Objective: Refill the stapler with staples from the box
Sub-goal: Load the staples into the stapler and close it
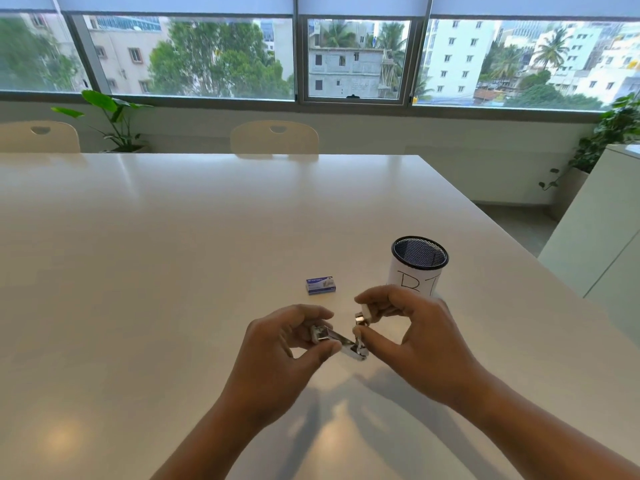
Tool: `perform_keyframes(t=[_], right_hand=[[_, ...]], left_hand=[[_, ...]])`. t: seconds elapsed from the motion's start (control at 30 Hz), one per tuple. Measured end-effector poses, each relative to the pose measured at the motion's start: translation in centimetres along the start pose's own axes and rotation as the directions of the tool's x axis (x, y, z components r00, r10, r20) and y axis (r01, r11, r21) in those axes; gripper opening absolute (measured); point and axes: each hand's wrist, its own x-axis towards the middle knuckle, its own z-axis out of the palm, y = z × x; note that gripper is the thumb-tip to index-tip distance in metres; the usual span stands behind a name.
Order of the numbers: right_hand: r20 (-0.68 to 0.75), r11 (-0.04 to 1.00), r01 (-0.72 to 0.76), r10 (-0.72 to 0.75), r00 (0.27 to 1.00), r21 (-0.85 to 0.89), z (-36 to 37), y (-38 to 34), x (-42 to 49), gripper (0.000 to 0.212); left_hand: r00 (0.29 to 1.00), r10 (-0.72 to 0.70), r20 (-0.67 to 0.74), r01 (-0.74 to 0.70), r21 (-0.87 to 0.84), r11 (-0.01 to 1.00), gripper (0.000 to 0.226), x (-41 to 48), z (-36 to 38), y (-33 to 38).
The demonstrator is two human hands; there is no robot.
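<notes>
A small silver and white stapler point(346, 342) is held above the white table point(173, 254), swung open at its hinge. My left hand point(287, 344) pinches the lower metal arm between thumb and fingers. My right hand point(412, 327) grips the raised white top part near the hinge. A small blue staple box point(321, 285) lies closed on the table just beyond my hands, touched by neither hand.
A black mesh pen cup point(419, 263) with a white paper label stands right of the box, behind my right hand. Two cream chairs point(274, 137) sit at the table's far edge. A white cabinet point(602, 237) is off the table's right side.
</notes>
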Motion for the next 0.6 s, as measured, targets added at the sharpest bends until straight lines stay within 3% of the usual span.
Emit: perform_keyframes(t=[0.17, 0.33, 0.5, 0.6], right_hand=[[-0.100, 0.996, 0.076, -0.071, 0.992, 0.047, 0.3, -1.5, -0.4, 0.023], [0.182, 0.990, 0.144, -0.142, 0.973, -0.001, 0.1, -1.7, -1.2, 0.062], [0.198, 0.991, 0.130, -0.134, 0.971, 0.030, -0.5, -1.2, -1.2, 0.053], [0.209, 0.994, 0.108, -0.111, 0.971, 0.029, -0.6, -1.1, -1.6, 0.048]], left_hand=[[0.993, -0.116, 0.016, 0.117, -0.238, 0.964, 0.036, -0.6, 0.4, 1.4], [0.951, -0.292, 0.099, 0.305, -0.457, 0.835, 0.046, -0.9, 0.2, 2.0], [0.941, -0.264, 0.211, 0.334, -0.458, 0.824, 0.062, -1.2, -0.1, 1.3], [0.951, -0.243, 0.192, 0.290, -0.278, 0.916, 0.064, -1.2, -0.5, 0.7]])
